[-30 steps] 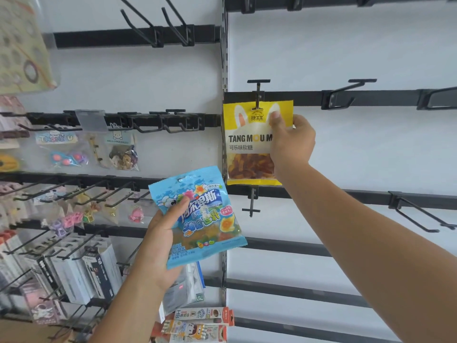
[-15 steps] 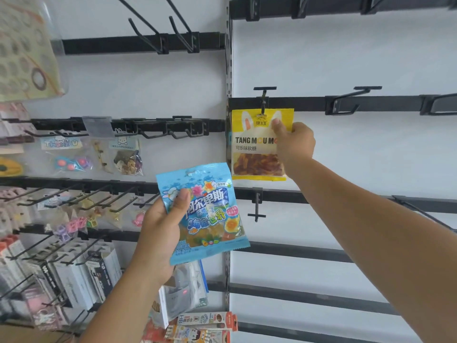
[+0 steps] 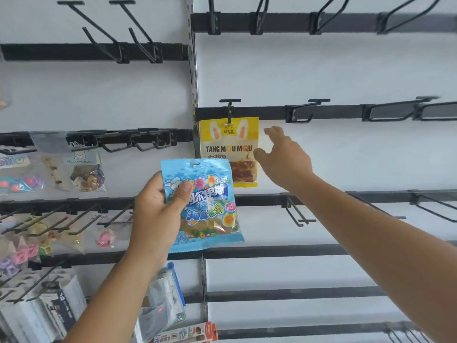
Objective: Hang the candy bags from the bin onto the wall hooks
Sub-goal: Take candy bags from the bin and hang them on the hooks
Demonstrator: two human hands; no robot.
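The left hand (image 3: 158,211) pinches a blue bag (image 3: 201,206) of gummies, thumb pressed across the printed front and the other fingers hidden behind, holding it upright at chest height in front of the wall. The bag is glossy light-blue film with cartoon sea creatures and Chinese lettering, flat and a little crinkled, its long axis near vertical and its punched hang hole (image 3: 195,165) at the top edge, clear of the thumb. The right hand (image 3: 284,157) is spread and empty, fingers loose, just right of a yellow bag (image 3: 228,149) that hangs by its top hole from a hook (image 3: 230,108) on the black rail (image 3: 336,112); hand and bag look barely apart, though the view cannot settle whether a fingertip grazes the edge. The yellow bag, marked with rabbit ears and "TANG MOU MOU", hangs straight and flat against the white panel. Judged from this, one bag is placed and the blue one is next. The nearest free hook (image 3: 304,108) juts from the same rail up and to the right of the blue bag, closer to the right hand than the left, so the hole must travel up and rightward and meet the hook tip head-on. Further hooks stand empty along the rails; small toys (image 3: 86,174) hang on the panel to the left. The bin is not in view.
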